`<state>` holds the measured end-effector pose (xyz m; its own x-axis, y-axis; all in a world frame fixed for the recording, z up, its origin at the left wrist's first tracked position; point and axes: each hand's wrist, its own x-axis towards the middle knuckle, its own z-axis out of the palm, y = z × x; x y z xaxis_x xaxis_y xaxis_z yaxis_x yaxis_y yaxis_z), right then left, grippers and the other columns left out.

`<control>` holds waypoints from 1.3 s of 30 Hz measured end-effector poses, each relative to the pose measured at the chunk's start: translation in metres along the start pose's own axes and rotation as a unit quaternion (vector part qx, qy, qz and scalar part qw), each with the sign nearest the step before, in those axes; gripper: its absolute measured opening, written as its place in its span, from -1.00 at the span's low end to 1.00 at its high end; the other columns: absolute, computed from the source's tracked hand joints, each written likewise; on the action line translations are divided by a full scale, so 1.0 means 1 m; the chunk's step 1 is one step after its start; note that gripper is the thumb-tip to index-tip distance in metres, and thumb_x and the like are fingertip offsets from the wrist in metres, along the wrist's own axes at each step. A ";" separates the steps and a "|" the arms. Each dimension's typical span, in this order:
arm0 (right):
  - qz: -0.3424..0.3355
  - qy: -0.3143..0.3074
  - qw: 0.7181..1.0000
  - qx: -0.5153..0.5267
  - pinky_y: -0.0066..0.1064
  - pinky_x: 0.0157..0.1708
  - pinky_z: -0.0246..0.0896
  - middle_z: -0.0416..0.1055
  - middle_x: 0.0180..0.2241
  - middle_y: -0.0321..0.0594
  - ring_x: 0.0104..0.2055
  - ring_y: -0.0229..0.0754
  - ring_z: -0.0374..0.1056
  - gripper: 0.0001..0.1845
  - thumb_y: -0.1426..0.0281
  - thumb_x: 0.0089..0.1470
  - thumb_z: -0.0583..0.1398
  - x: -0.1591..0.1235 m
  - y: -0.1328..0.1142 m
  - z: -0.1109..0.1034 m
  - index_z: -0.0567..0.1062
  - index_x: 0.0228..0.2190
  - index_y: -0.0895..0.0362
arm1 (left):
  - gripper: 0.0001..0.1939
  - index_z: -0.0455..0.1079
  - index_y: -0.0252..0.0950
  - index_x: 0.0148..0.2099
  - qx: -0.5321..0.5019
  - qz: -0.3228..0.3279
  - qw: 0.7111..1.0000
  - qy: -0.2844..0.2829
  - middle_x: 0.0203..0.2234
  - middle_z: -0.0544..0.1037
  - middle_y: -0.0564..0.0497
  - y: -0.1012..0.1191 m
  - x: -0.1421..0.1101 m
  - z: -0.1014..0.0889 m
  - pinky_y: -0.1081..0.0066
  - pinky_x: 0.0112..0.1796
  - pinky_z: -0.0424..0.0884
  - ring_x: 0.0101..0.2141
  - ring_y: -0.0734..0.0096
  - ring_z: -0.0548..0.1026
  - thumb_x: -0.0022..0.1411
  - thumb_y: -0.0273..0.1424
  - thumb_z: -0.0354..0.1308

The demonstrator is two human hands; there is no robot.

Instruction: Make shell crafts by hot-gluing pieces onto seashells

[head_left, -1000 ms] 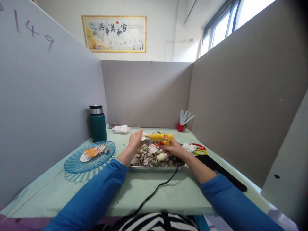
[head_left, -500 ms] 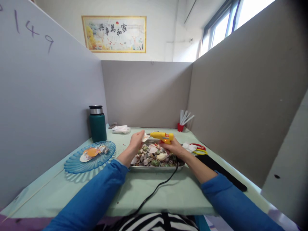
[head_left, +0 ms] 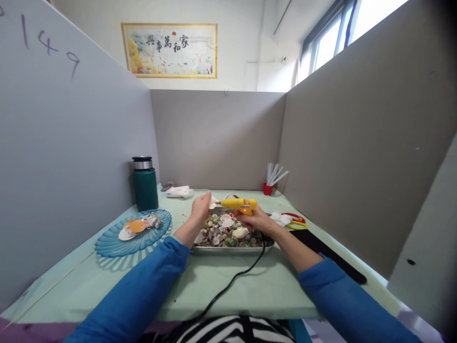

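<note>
My left hand point(head_left: 200, 209) is closed on a small pale shell point(head_left: 213, 203), held up over the left end of a metal tray point(head_left: 228, 250). My right hand point(head_left: 257, 220) grips a yellow hot glue gun point(head_left: 235, 204) by its handle, and an orange light glows on its body. The gun's nozzle points left and is at the shell; whether it touches cannot be made out. Below both hands the tray is heaped with mixed seashells point(head_left: 227, 232). A black cord point(head_left: 233, 277) runs from the gun over the table's front edge.
At left, a blue glass plate point(head_left: 107, 239) holds several shells, with a green bottle point(head_left: 145, 190) behind it. A white packet point(head_left: 179, 192) and a red cup point(head_left: 267, 189) of glue sticks stand farther back. Red-and-yellow-handled scissors point(head_left: 298, 221) and a black mat point(head_left: 328, 257) lie at right.
Both hands have shifted slightly left, with the shell and glue gun still held. The shell looks turned a little. Everything else is unmoved.
</note>
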<state>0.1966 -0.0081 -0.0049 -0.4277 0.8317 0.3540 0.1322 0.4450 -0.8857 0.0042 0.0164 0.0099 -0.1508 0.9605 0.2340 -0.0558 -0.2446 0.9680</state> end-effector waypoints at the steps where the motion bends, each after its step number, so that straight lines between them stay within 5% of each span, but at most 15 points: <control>1: 0.000 -0.002 1.000 0.000 -0.57 -0.73 -0.02 0.21 -0.63 -0.40 -0.69 -0.44 0.03 -0.80 0.36 -0.17 0.21 0.000 0.000 0.000 0.40 -0.43 0.20 | -0.66 0.11 -0.29 -0.56 -0.003 -0.001 1.000 0.001 -0.83 0.08 0.20 0.000 0.000 0.000 0.57 -0.74 -0.17 -0.82 0.68 -0.03 0.18 -0.21 -0.04; 18: -0.002 0.023 0.999 -0.021 -0.57 -0.72 0.01 0.21 -0.66 -0.41 -0.72 -0.44 0.06 -0.80 0.36 -0.13 0.19 0.003 0.005 -0.003 0.43 -0.39 0.21 | -0.66 0.07 -0.28 -0.55 -0.009 -0.013 0.999 -0.043 -0.81 0.07 0.20 0.000 -0.002 0.001 0.59 -0.75 -0.19 -0.82 0.71 -0.04 0.14 -0.20 0.01; 39: -0.010 0.004 1.000 0.002 -0.58 -0.74 0.01 0.23 -0.61 -0.39 -0.69 -0.45 0.03 -0.81 0.38 -0.15 0.20 0.002 0.007 -0.002 0.41 -0.41 0.21 | -0.66 0.12 -0.29 -0.55 -0.001 0.004 1.000 -0.005 -0.84 0.07 0.20 -0.002 0.001 0.001 0.57 -0.74 -0.17 -0.82 0.68 -0.02 0.18 -0.20 -0.04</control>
<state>0.1987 -0.0023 -0.0093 -0.4237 0.8247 0.3746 0.1189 0.4606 -0.8796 0.0052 0.0175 0.0086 -0.1422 0.9595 0.2433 -0.0560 -0.2532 0.9658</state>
